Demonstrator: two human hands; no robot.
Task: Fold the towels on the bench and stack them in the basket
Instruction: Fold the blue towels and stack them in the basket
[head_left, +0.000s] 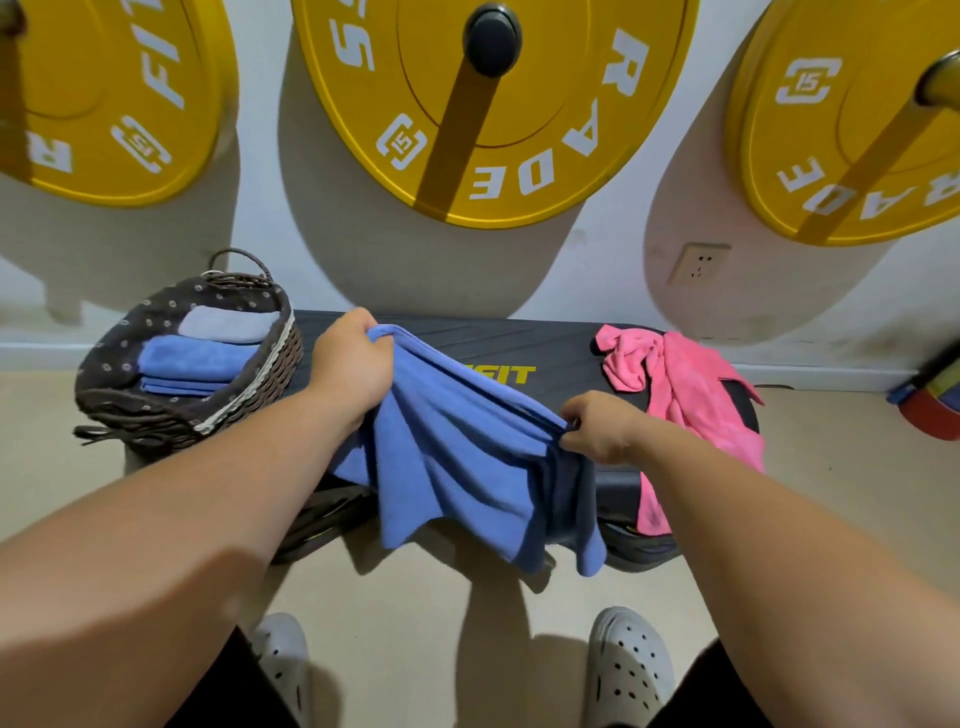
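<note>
— While I am watching the head camera feed, where is the blue towel lying?

— It is hanging between both hands, drooping over the near edge of the counter and covering part of the yellow lettering on top. Its lower corners are dangling past that edge, above the floor.

— What are the hands doing?

— I am seeing the left hand gripping the towel's far left corner, fingers curled tight round a bunch of cloth. The right hand is pinching the top edge nearer and further right, fingers closed on a gather of fabric. The edge between them is pulling into a slanted line, with folds running down from it.

— And the basket?

— The basket is sitting at the left end of the counter, just left of the left hand; I cannot tell whether it is resting on the counter or beside it. It is holding folded towels: a grey towel at the far side and folded blue towels stacked nearer.

— Anything else showing?

— A pink towel is lying crumpled on the right end of the counter and spilling over its near edge, right of the right hand. Yellow weight plates are hanging on the far wall, a wall socket is showing below the right one, and pale clogs are standing on the floor nearest me.
</note>
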